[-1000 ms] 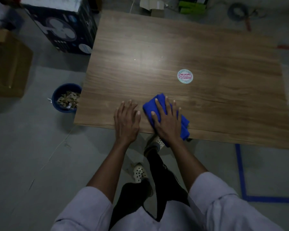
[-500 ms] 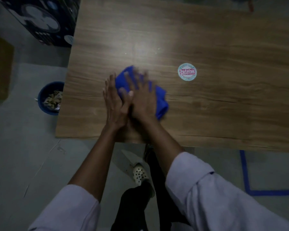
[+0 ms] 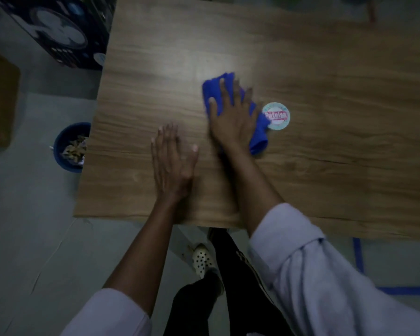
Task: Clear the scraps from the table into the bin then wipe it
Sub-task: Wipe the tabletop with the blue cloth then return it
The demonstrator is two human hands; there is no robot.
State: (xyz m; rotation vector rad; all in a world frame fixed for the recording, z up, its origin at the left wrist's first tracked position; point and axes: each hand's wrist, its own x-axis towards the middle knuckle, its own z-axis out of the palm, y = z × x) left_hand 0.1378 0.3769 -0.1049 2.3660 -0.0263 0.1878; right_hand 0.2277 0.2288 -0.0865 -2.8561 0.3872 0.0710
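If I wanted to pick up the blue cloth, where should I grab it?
Probably the bunched end of the blue cloth that pokes out beside the right hand, near the round sticker. Come from above on the right side. The rest lies flat on the table under the pressing hand, but that end looks thick enough to pinch.

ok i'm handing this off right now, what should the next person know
Left hand: open, flat on the table near its front edge.
Right hand: open, fingers spread, pressing the blue cloth onto the table beside the round sticker.
Bin: on the floor by the table's left edge, scraps inside.
Done: no scraps visible on the table.
Left: finish wiping; how much is already wiped cannot be told.
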